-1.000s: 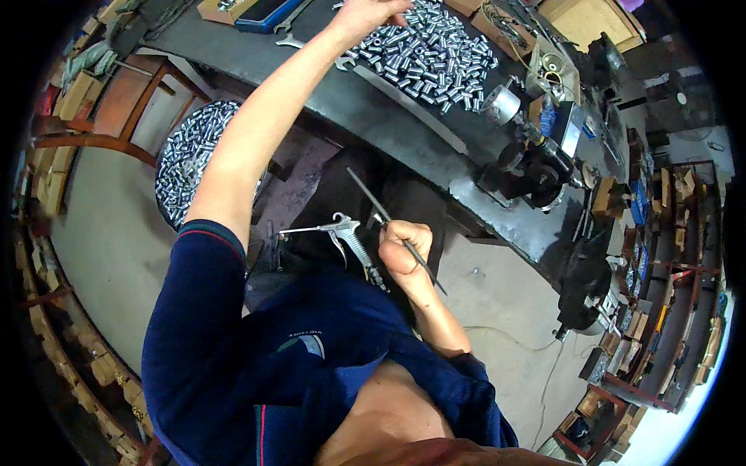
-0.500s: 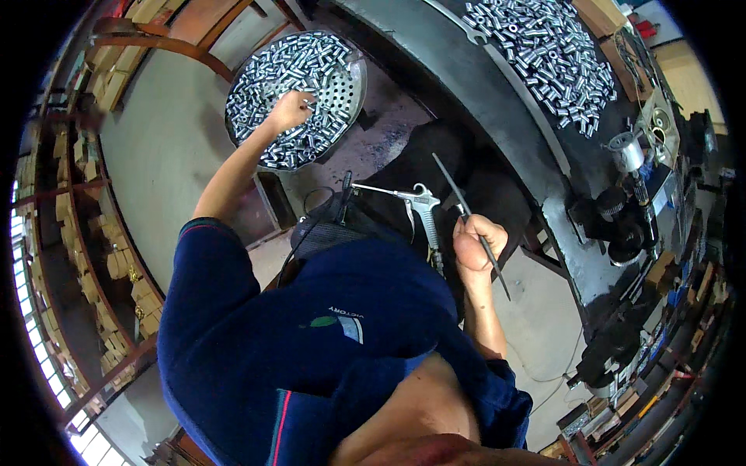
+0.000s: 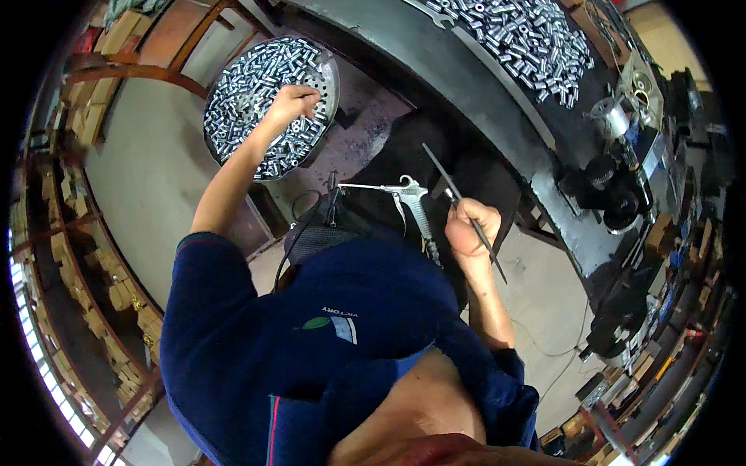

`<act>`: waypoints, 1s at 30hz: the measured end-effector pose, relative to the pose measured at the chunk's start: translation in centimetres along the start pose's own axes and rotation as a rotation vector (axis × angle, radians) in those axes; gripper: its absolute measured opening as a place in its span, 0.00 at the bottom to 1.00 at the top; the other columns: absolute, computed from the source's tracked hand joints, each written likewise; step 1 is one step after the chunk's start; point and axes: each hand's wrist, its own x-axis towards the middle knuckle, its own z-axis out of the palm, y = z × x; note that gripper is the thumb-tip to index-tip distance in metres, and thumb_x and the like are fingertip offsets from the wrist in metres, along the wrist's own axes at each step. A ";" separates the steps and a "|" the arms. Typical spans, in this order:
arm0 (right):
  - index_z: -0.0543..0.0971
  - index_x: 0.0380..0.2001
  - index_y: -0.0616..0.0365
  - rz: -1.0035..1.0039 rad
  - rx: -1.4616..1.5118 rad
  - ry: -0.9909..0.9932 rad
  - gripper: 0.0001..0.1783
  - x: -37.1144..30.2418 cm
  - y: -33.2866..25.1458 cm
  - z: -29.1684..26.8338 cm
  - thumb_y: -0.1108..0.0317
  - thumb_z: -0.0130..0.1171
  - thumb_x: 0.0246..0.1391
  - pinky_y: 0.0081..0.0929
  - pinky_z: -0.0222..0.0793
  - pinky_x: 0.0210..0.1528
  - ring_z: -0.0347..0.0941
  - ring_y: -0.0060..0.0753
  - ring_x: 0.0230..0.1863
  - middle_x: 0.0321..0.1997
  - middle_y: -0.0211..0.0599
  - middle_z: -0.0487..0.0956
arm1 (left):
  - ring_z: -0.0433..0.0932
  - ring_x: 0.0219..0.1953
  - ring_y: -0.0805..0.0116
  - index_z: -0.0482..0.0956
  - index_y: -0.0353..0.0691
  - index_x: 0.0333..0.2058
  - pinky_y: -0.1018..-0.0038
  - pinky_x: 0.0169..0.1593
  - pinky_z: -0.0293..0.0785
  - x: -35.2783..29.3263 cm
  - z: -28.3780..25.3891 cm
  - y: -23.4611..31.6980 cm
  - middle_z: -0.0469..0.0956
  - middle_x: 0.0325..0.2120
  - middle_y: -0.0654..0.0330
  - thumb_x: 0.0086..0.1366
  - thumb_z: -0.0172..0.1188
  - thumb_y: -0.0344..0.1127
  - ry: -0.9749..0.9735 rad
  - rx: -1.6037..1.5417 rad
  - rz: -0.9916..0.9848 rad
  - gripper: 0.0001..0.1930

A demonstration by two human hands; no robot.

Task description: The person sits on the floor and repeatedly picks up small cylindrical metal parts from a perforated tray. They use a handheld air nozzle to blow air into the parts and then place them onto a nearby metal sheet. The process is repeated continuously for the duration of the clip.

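Head view: right hand (image 3: 465,234) wraps tightly round a slim dark rod (image 3: 440,171), long axis slanting upper-left to lower-right; left hand (image 3: 292,104) curls over metal sleeves (image 3: 237,95), its hold unclear.

- The room light is moderate and fairly even; the pale floor (image 3: 144,171) and the forearms (image 3: 229,182) read clearly.
- Window panes (image 3: 35,346) at the lower left rim burn out to near white.
- A cool, soft sheen lies along the desk (image 3: 373,35), while the metal pieces (image 3: 517,46) glint with small, hard highlights.
- Faint, soft-edged shadow dulls the floor left of the round tray (image 3: 332,85).
- The dark trousers (image 3: 474,179) and the black machine (image 3: 618,206) lose most of their detail.
- The fisheye lens bends the shelves (image 3: 81,268) into arcs; black fills the corners.
- The middle looks fairly sharp, the rim softer.
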 end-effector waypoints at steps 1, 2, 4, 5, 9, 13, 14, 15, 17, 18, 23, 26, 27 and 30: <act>0.53 0.08 0.58 -0.008 -0.041 -0.013 0.14 0.3 -0.1 0.0 0.75 0.48 0.28 0.22 0.40 0.15 0.47 0.18 0.13 0.09 0.30 0.51 | 0.75 0.23 0.70 0.76 0.30 0.36 0.73 0.31 0.72 -1.7 1.1 2.1 0.75 0.22 0.58 0.58 0.57 0.35 -0.029 -0.367 -0.034 0.13; 0.54 0.08 0.59 -0.040 -0.032 -0.039 0.14 0.5 0.5 0.2 0.74 0.49 0.28 0.24 0.40 0.15 0.46 0.19 0.12 0.09 0.32 0.50 | 0.73 0.21 0.70 0.76 0.30 0.36 0.73 0.32 0.72 -3.1 2.0 3.7 0.74 0.21 0.59 0.59 0.57 0.36 -0.110 -0.511 -0.031 0.13; 0.54 0.08 0.58 -0.072 0.013 -0.126 0.16 1.4 0.0 0.5 0.71 0.52 0.30 0.25 0.41 0.15 0.45 0.23 0.11 0.10 0.33 0.50 | 0.71 0.18 0.70 0.75 0.31 0.36 0.73 0.33 0.72 -5.5 4.4 6.8 0.73 0.20 0.60 0.60 0.55 0.39 -0.296 -0.759 -0.024 0.14; 0.54 0.09 0.59 -0.075 0.036 -0.192 0.17 1.9 -0.4 0.5 0.70 0.53 0.31 0.25 0.42 0.15 0.45 0.24 0.12 0.10 0.34 0.50 | 0.70 0.17 0.71 0.75 0.32 0.35 0.73 0.34 0.72 -6.8 5.6 8.3 0.73 0.19 0.61 0.60 0.55 0.40 -0.388 -0.851 -0.016 0.14; 0.55 0.11 0.60 -0.131 -0.003 -0.229 0.17 3.3 -1.7 1.0 0.69 0.55 0.33 0.28 0.45 0.16 0.47 0.32 0.13 0.11 0.38 0.51 | 0.67 0.13 0.73 0.75 0.31 0.32 0.73 0.33 0.72 -9.3 8.6 11.8 0.68 0.15 0.64 0.62 0.52 0.42 -0.536 -0.933 -0.032 0.16; 0.56 0.11 0.60 -0.159 0.005 -0.257 0.17 4.0 -1.9 0.6 0.71 0.55 0.32 0.28 0.47 0.16 0.48 0.33 0.13 0.12 0.38 0.52 | 0.65 0.11 0.74 0.75 0.31 0.30 0.74 0.32 0.72 -9.8 9.2 13.1 0.67 0.13 0.65 0.62 0.52 0.43 -0.507 -0.883 -0.042 0.17; 0.56 0.11 0.60 -0.165 -0.007 -0.255 0.17 4.0 -1.9 0.7 0.71 0.55 0.32 0.28 0.47 0.16 0.48 0.33 0.13 0.12 0.39 0.52 | 0.65 0.11 0.74 0.75 0.31 0.29 0.74 0.32 0.71 -9.8 9.2 13.3 0.66 0.12 0.65 0.62 0.52 0.43 -0.502 -0.857 -0.032 0.17; 0.56 0.11 0.60 -0.162 0.022 -0.252 0.17 4.0 -2.0 0.8 0.71 0.55 0.32 0.28 0.47 0.16 0.48 0.34 0.13 0.12 0.38 0.52 | 0.65 0.11 0.74 0.75 0.31 0.29 0.74 0.32 0.71 -9.9 9.2 13.5 0.66 0.12 0.65 0.62 0.52 0.43 -0.495 -0.831 -0.021 0.17; 0.56 0.11 0.61 -0.160 0.080 -0.249 0.17 4.1 -2.2 1.0 0.71 0.56 0.32 0.27 0.47 0.15 0.48 0.35 0.13 0.12 0.38 0.52 | 0.65 0.11 0.75 0.75 0.31 0.26 0.78 0.26 0.70 -10.3 9.4 14.7 0.67 0.12 0.64 0.62 0.53 0.41 -0.442 -0.718 0.010 0.16; 0.59 0.10 0.61 -0.183 0.053 -0.270 0.15 4.1 -2.0 0.9 0.72 0.56 0.30 0.29 0.50 0.15 0.52 0.40 0.11 0.10 0.41 0.55 | 0.66 0.11 0.76 0.75 0.32 0.25 0.79 0.24 0.69 -10.4 9.4 15.1 0.67 0.12 0.64 0.62 0.54 0.40 -0.415 -0.603 0.032 0.16; 0.63 0.10 0.62 -0.134 -0.073 -0.268 0.11 3.9 -2.2 1.2 0.73 0.55 0.28 0.32 0.57 0.17 0.62 0.48 0.13 0.11 0.47 0.63 | 0.69 0.15 0.77 0.77 0.28 0.29 0.81 0.20 0.68 -10.8 10.0 16.1 0.71 0.14 0.62 0.60 0.57 0.35 -0.338 -0.321 0.212 0.12; 0.63 0.10 0.62 -0.148 -0.084 -0.228 0.10 3.6 -1.9 1.2 0.73 0.55 0.29 0.32 0.57 0.16 0.62 0.47 0.13 0.11 0.46 0.63 | 0.74 0.22 0.76 0.77 0.29 0.33 0.81 0.28 0.72 -10.7 9.8 16.8 0.75 0.20 0.61 0.59 0.58 0.31 -0.388 -0.256 0.320 0.09; 0.63 0.10 0.62 -0.146 -0.060 -0.218 0.10 3.6 -1.9 1.1 0.73 0.54 0.29 0.32 0.57 0.16 0.63 0.47 0.13 0.11 0.46 0.63 | 0.74 0.23 0.76 0.77 0.30 0.34 0.81 0.30 0.73 -10.7 10.0 16.8 0.75 0.21 0.61 0.58 0.58 0.31 -0.385 -0.242 0.356 0.09; 0.63 0.09 0.62 -0.137 -0.058 -0.184 0.10 3.4 -1.5 1.2 0.73 0.54 0.29 0.32 0.58 0.16 0.64 0.45 0.13 0.11 0.45 0.63 | 0.76 0.28 0.75 0.77 0.30 0.34 0.80 0.35 0.73 -10.5 10.3 16.9 0.76 0.27 0.61 0.58 0.57 0.29 -0.408 -0.262 0.398 0.08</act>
